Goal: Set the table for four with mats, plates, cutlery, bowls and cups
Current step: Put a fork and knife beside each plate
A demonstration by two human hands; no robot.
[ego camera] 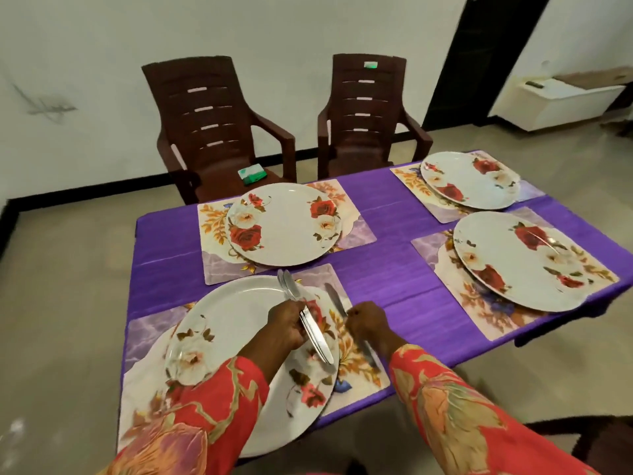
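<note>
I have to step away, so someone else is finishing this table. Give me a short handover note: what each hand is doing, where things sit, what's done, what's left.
Left hand: grips a bundle of knives over the near-left plate.
Right hand: holds a single knife over the near-left mat, just right of that plate.
Done: four mats on the purple table, each with a floral plate: far-left plate, far-right plate, near-right plate.
Left: lay this knife, place knives at the other three settings, then the remaining cutlery, bowls and cups, none of which is in view.
</note>
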